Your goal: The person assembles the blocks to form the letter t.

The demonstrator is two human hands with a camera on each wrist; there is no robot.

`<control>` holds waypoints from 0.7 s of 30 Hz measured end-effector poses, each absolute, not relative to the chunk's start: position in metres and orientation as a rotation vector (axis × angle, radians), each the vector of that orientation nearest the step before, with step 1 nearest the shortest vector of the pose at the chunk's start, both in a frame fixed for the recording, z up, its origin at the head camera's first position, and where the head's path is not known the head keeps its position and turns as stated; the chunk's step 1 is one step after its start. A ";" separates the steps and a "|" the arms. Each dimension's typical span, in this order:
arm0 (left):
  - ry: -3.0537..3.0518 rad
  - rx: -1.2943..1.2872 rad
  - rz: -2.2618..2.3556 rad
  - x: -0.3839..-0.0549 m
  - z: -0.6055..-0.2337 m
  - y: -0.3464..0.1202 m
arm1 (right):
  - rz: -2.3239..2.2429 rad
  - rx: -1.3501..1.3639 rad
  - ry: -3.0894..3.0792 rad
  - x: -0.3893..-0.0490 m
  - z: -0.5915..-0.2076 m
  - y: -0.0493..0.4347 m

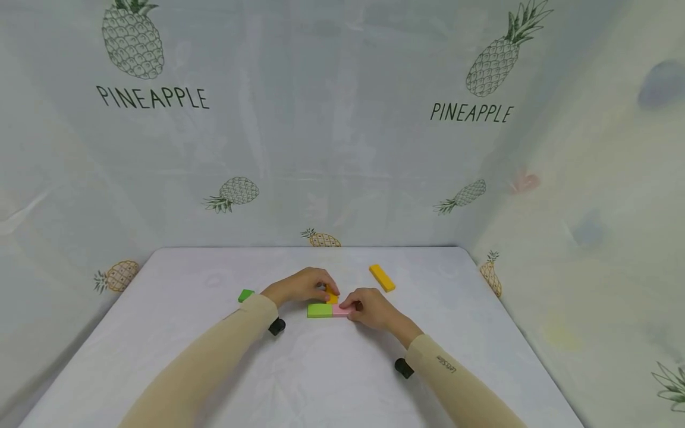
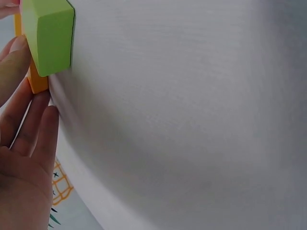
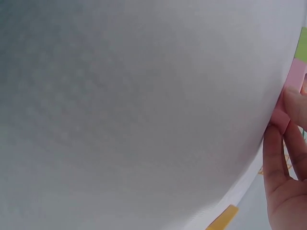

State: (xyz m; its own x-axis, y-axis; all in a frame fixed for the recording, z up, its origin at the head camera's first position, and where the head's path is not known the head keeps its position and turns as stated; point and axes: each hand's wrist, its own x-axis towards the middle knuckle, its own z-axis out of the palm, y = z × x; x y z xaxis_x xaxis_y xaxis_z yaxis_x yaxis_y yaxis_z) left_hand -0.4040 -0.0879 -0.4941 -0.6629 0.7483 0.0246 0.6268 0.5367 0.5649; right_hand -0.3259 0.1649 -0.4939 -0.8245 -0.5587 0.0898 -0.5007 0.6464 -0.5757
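Wears beige sleeves [image 1: 195,368], nearest the camera, with small black devices [image 1: 276,326] close to the cuffs. Pinches an orange block [image 1: 332,297] in the left hand [image 1: 307,284], with thumb and fingers clamped on it and partly covering it. Has it right at those fingertips, just beyond a light green block [image 1: 320,311]; cannot tell whether touching. Grips a pink block [image 1: 341,311] in the right hand [image 1: 374,309], with thumb and fingers bent round its right end. Shows it set end to end with the light green block, touching, to the left of the right hand. Also shows, on the white table [image 1: 332,374], a darker green piece [image 1: 245,295] just beside the left cuff and a yellow-orange block [image 1: 382,277] lying slantwise beyond the right hand.
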 end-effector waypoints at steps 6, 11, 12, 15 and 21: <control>2.546 1.148 0.814 -0.404 -0.494 -0.086 | -0.910 -0.900 2.778 -0.326 -0.495 0.166; 2.543 1.135 0.818 -0.404 -0.494 -0.086 | -0.905 -0.899 2.795 -0.326 -0.497 0.166; 2.541 1.131 0.821 -0.404 -0.494 -0.086 | -0.906 -0.899 2.796 -0.326 -0.497 0.166; 2.540 1.116 0.821 -0.404 -0.494 -0.087 | -0.910 -0.902 2.795 -0.326 -0.497 0.166; 2.536 1.092 0.836 -0.402 -0.493 -0.088 | -0.922 -0.893 2.784 -0.325 -0.497 0.164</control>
State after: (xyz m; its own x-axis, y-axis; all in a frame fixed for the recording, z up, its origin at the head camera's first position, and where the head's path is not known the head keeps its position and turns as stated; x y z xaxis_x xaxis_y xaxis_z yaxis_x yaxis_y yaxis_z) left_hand -0.4020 -0.0883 -0.4930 -0.6852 0.7283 -0.0076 0.5810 0.5528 0.5973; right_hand -0.3253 0.1642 -0.4965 -0.8276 -0.5512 0.1062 -0.5056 0.6496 -0.5678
